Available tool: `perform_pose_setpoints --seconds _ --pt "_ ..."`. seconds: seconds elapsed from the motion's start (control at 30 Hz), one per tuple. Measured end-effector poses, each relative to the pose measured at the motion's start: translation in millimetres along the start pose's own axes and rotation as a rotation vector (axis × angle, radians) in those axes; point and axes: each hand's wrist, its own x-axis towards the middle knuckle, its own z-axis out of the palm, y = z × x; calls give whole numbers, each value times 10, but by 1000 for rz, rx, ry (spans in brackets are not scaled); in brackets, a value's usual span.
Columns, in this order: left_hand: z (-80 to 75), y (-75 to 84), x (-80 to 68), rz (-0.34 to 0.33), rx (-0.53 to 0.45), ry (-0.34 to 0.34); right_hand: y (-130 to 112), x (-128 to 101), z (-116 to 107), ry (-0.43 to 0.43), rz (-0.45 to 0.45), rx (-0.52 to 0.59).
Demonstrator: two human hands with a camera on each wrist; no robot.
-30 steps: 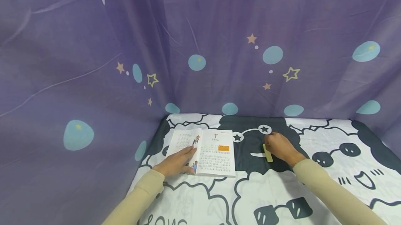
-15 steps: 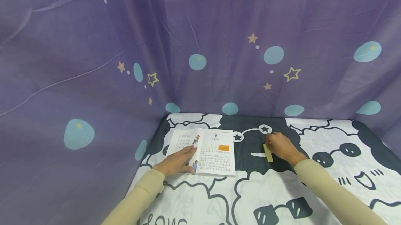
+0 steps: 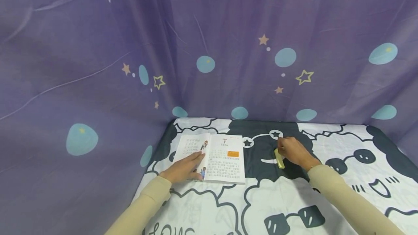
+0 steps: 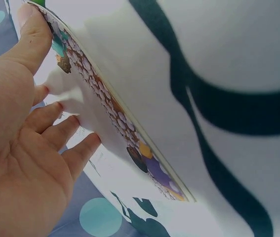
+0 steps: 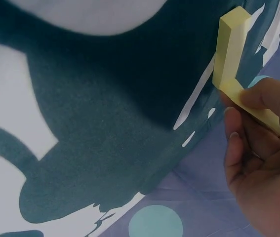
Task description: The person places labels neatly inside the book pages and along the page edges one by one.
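Observation:
An open book (image 3: pixel 225 162) lies on the cloth in the head view. My left hand (image 3: pixel 184 169) rests on its left page, fingers spread and nearly straight. In the left wrist view the thumb of my left hand (image 4: pixel 26 128) lies by the book's (image 4: pixel 115 111) lower edge. My right hand (image 3: pixel 294 152) is to the right of the book, beside a narrow yellow sticky note pad (image 3: pixel 279 158). The right wrist view shows the pad (image 5: pixel 232 47) as a thick block. There, my right hand (image 5: pixel 263 158) pinches a yellow sticky note (image 5: pixel 238 94) that meets the pad's near end.
The bed-like surface wears a black-and-white cartoon cloth (image 3: pixel 287 198). A purple curtain (image 3: pixel 228 82) with stars and blue spots hangs behind it and along the left side.
My right hand has shifted very slightly to the right beside the yellow pad. The left hand and the book stay in place.

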Motion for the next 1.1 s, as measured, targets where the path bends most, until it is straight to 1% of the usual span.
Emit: perform_pose_setpoints --seconds 0.23,0.4,0.63,0.77,0.97,1.1 --pt "4 15 -21 22 -25 6 -22 -28 38 37 2 -26" --pt "1 16 -20 -1 -9 -3 -23 -18 31 43 0 -6" --pt "-1 14 -8 -14 1 -11 -17 -16 29 35 69 34" --pt "2 14 -18 -3 -9 -8 -20 -16 29 34 77 49" --pt "11 -6 -18 11 -12 -4 -17 -23 8 89 87 29" --pt "15 -22 -12 14 -6 3 -23 -8 -9 116 72 7"
